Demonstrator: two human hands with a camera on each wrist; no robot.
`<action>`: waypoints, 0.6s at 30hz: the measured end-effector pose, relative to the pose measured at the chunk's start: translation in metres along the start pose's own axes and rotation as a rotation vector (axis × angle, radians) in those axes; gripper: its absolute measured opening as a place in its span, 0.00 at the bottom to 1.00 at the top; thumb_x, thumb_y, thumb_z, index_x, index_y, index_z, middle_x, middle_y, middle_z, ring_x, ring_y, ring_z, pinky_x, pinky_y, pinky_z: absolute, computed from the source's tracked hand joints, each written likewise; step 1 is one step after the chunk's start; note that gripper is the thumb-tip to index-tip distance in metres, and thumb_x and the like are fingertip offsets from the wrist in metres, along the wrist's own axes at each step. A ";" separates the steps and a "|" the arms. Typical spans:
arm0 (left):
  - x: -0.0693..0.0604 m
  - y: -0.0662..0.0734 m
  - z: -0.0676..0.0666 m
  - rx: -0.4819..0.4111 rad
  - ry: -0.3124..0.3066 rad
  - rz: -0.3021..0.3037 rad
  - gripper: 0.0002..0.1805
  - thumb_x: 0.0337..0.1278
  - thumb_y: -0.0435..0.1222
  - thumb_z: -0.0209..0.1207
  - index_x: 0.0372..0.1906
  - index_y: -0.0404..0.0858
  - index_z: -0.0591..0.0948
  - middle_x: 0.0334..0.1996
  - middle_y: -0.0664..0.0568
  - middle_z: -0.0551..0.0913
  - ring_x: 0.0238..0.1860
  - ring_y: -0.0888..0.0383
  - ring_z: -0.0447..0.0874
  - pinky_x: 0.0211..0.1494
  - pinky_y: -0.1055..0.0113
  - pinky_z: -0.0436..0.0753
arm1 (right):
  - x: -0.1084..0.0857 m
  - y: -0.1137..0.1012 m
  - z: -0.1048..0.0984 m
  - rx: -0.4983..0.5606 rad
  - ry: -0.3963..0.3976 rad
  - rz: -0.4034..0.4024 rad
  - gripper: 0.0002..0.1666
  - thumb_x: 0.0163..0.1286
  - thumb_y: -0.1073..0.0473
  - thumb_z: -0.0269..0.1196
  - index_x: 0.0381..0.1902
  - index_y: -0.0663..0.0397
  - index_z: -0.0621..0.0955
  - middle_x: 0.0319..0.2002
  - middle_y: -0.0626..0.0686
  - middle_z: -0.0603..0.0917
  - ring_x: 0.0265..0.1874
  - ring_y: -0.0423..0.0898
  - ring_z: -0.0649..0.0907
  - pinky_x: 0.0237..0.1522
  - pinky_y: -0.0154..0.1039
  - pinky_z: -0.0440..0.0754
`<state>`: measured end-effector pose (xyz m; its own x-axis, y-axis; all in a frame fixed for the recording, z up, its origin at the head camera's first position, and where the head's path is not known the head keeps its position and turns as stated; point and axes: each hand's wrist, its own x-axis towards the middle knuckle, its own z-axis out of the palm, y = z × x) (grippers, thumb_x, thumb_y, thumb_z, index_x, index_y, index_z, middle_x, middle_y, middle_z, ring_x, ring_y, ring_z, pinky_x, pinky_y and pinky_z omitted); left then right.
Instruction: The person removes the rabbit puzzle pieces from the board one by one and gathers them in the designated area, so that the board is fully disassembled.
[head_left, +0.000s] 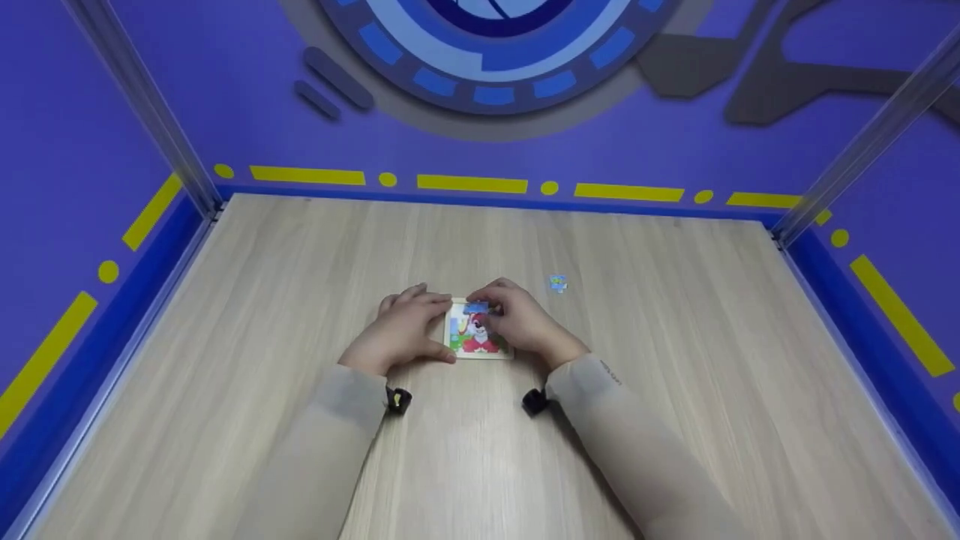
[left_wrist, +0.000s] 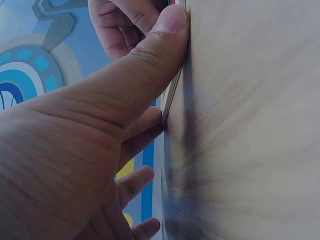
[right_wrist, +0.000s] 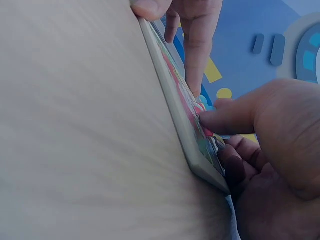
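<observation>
A small square jigsaw puzzle (head_left: 478, 346) with a pale wooden rim lies flat on the table, its picture a red and white cartoon animal. My left hand (head_left: 401, 330) holds it by the left side, with the thumb at the near left corner and the index finger at the far left corner. Over its upper right part, my right hand (head_left: 525, 324) has thumb and fingers bent together at a puzzle piece, largely covered by the fingers. In the right wrist view, the right thumb (right_wrist: 225, 117) touches the picture side of the puzzle (right_wrist: 175, 110).
One loose puzzle piece (head_left: 558, 283), blue with yellow-green, lies on the wooden table (head_left: 660, 315) beyond the right hand. Blue-purple panels (head_left: 480, 161) with yellow marks stand along the back and both sides. A black wrist device (head_left: 399, 400) sits at the left cuff.
</observation>
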<state>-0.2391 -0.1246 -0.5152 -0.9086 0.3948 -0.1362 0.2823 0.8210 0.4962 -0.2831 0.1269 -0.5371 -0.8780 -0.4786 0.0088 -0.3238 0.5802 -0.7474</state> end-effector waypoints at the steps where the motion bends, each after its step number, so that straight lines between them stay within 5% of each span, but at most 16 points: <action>1: 0.000 0.000 -0.001 0.002 0.001 0.000 0.55 0.56 0.59 0.83 0.86 0.43 0.75 0.88 0.52 0.71 0.95 0.38 0.50 0.94 0.30 0.50 | 0.001 -0.001 0.000 -0.005 0.000 0.000 0.22 0.81 0.65 0.68 0.68 0.50 0.89 0.65 0.56 0.85 0.58 0.53 0.84 0.68 0.55 0.86; 10: 0.001 0.000 -0.009 0.013 0.006 -0.009 0.56 0.57 0.59 0.83 0.86 0.44 0.74 0.89 0.52 0.70 0.95 0.39 0.50 0.94 0.28 0.48 | 0.005 -0.007 -0.008 -0.055 -0.052 -0.014 0.24 0.83 0.62 0.67 0.74 0.52 0.87 0.66 0.56 0.84 0.64 0.54 0.84 0.74 0.56 0.84; 18: 0.001 0.001 -0.001 -0.014 -0.011 -0.018 0.56 0.56 0.59 0.83 0.87 0.45 0.73 0.89 0.53 0.69 0.95 0.40 0.49 0.95 0.30 0.47 | 0.003 -0.004 -0.011 -0.069 -0.037 0.009 0.23 0.85 0.64 0.65 0.73 0.55 0.87 0.64 0.56 0.89 0.63 0.53 0.87 0.73 0.55 0.87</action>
<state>-0.2404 -0.1241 -0.5138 -0.9101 0.3843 -0.1550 0.2611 0.8222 0.5058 -0.2885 0.1303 -0.5263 -0.8680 -0.4961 -0.0231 -0.3405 0.6284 -0.6994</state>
